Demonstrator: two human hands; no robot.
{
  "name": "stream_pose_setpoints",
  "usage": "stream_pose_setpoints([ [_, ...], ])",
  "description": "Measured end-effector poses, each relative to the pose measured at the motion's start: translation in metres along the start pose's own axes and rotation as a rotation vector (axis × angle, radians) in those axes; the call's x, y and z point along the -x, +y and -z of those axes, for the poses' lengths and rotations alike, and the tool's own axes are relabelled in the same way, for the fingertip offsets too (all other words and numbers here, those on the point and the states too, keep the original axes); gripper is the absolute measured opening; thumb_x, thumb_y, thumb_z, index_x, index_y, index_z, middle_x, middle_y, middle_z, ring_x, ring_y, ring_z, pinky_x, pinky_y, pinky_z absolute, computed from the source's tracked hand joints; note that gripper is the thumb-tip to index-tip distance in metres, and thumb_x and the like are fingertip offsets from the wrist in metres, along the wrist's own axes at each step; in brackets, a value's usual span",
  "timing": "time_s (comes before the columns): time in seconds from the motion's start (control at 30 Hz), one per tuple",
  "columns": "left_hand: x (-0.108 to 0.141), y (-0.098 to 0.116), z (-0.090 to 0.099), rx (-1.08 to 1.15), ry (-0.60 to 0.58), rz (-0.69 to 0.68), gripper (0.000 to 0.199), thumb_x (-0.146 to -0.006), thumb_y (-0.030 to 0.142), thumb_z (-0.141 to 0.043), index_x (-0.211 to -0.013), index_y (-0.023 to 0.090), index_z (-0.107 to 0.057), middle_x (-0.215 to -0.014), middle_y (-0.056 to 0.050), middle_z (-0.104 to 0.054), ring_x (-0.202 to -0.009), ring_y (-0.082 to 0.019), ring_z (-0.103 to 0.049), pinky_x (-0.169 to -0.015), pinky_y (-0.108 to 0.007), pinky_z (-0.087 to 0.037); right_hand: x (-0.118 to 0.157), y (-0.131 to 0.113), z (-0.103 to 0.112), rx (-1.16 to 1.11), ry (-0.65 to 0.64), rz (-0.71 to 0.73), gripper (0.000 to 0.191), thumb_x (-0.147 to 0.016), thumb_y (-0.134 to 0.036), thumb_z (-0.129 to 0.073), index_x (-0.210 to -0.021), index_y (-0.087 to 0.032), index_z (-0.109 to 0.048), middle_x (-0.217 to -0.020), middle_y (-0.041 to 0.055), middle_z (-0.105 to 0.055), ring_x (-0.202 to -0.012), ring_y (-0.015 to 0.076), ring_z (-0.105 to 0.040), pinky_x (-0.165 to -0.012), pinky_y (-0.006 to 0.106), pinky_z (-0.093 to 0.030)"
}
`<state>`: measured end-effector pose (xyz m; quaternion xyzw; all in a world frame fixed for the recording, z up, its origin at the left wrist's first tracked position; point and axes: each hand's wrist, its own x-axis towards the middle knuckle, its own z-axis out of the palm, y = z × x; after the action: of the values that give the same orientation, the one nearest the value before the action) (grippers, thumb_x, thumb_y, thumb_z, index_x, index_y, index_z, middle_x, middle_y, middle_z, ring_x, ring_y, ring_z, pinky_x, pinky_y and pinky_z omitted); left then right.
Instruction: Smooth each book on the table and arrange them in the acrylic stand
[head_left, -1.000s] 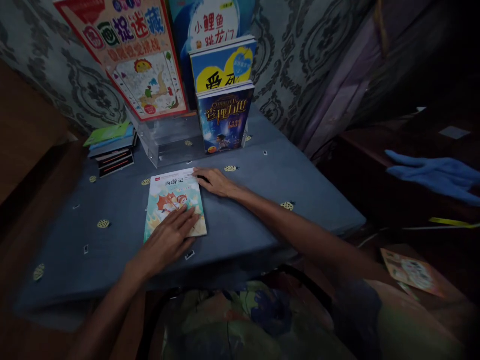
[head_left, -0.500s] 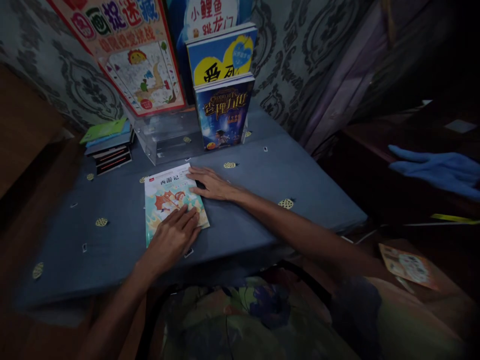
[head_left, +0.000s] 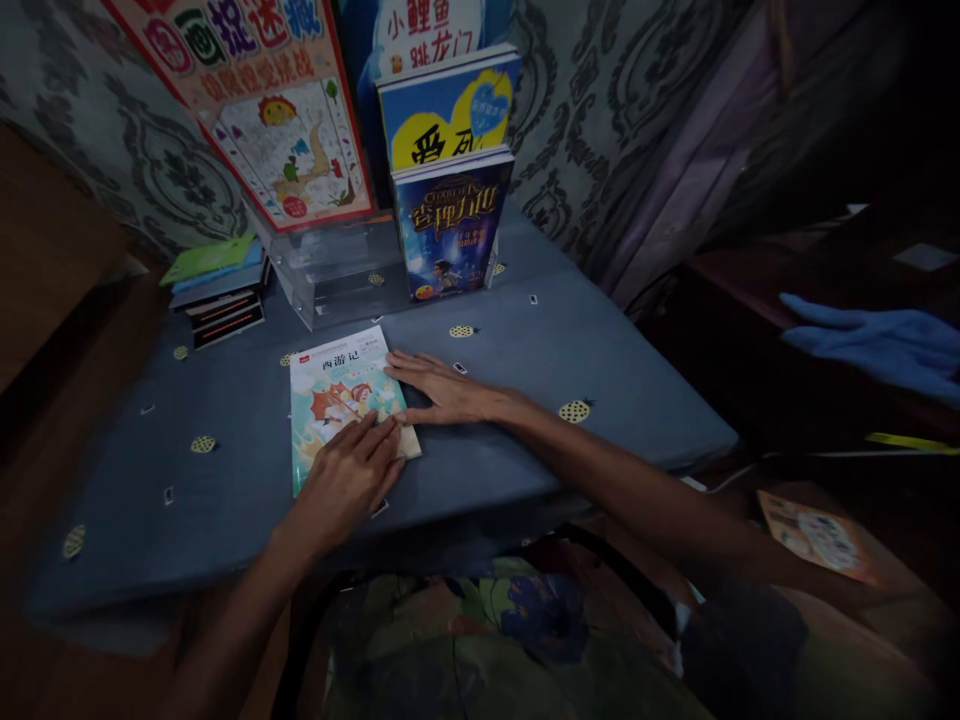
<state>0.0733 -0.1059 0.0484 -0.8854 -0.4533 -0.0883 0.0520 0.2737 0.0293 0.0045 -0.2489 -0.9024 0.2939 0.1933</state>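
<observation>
A thin book (head_left: 337, 385) with a white top and a teal, illustrated cover lies flat near the front of the table. My left hand (head_left: 351, 470) rests on its lower right part, palm down, fingers stretched out. At the book's right edge is my right hand (head_left: 442, 390), its fingers extended and thumb apart, fingertips touching the cover. The tips of my left fingers and my right thumb are close together. Neither hand grips anything.
Behind the book, a clear acrylic stand (head_left: 330, 270) holds a large red-bordered book (head_left: 300, 140) and a dark blue book (head_left: 450, 225). Small books (head_left: 217, 285) are stacked at the left. A blue glove (head_left: 877, 340) and an orange booklet (head_left: 817, 535) lie at the right.
My right hand has slid down and to the right along the book's edge, uncovering more of the cover's upper right. My left hand and the book have hardly moved.
</observation>
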Motion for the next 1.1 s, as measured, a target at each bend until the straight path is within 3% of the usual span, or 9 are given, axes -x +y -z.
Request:
stream_pose_setpoints([
  [0.13, 0.000, -0.005, 0.001, 0.017, 0.023, -0.002, 0.032, -0.100, 0.021, -0.043, -0.121, 0.016, -0.067, -0.129, -0.010, -0.069, -0.127, -0.025, -0.061, -0.104, -0.042, -0.053, 0.008, 0.001, 0.000, -0.024, -0.030, 0.013, 0.092, -0.083, -0.066, -0.066, -0.156, -0.020, -0.034, -0.164, 0.0136, -0.027, -0.153, 0.0297, -0.021, -0.125, 0.051, -0.017],
  [0.3, -0.015, -0.023, -0.003, 0.004, 0.000, 0.027, 0.037, -0.100, 0.021, -0.041, -0.130, 0.015, -0.061, -0.135, -0.012, -0.065, -0.124, -0.023, -0.062, -0.105, -0.041, -0.051, 0.011, -0.005, 0.000, -0.004, -0.053, -0.002, 0.099, -0.082, -0.066, -0.067, -0.158, -0.017, -0.027, -0.166, 0.0158, -0.021, -0.154, 0.0312, -0.018, -0.125, 0.052, -0.015],
  [0.47, -0.047, -0.048, -0.017, -0.065, 0.004, 0.062, 0.040, -0.098, 0.019, -0.041, -0.133, 0.013, -0.058, -0.137, -0.014, -0.063, -0.125, -0.025, -0.061, -0.107, -0.043, -0.049, 0.009, -0.015, 0.004, 0.039, -0.130, -0.044, 0.111, -0.083, -0.071, -0.062, -0.160, -0.009, -0.012, -0.166, 0.0218, -0.013, -0.155, 0.0324, -0.011, -0.126, 0.052, -0.012],
  [0.73, -0.098, -0.077, -0.026, -0.081, -0.070, 0.175, 0.039, -0.099, 0.022, -0.041, -0.132, 0.013, -0.059, -0.141, -0.014, -0.060, -0.128, -0.025, -0.059, -0.109, -0.039, -0.046, 0.010, -0.011, 0.003, 0.053, -0.134, -0.036, 0.109, -0.084, -0.072, -0.058, -0.162, -0.016, -0.007, -0.168, 0.0165, -0.009, -0.155, 0.0331, -0.010, -0.126, 0.053, -0.012],
  [1.1, -0.091, -0.088, -0.041, 0.025, 0.009, 0.140, 0.043, -0.099, 0.022, -0.038, -0.138, 0.014, -0.054, -0.147, -0.014, -0.055, -0.138, -0.024, -0.050, -0.114, -0.043, -0.040, -0.003, -0.005, 0.002, 0.058, -0.100, -0.031, 0.104, -0.086, -0.069, -0.058, -0.160, -0.012, -0.015, -0.167, 0.0185, -0.012, -0.155, 0.0332, -0.011, -0.126, 0.053, -0.014],
])
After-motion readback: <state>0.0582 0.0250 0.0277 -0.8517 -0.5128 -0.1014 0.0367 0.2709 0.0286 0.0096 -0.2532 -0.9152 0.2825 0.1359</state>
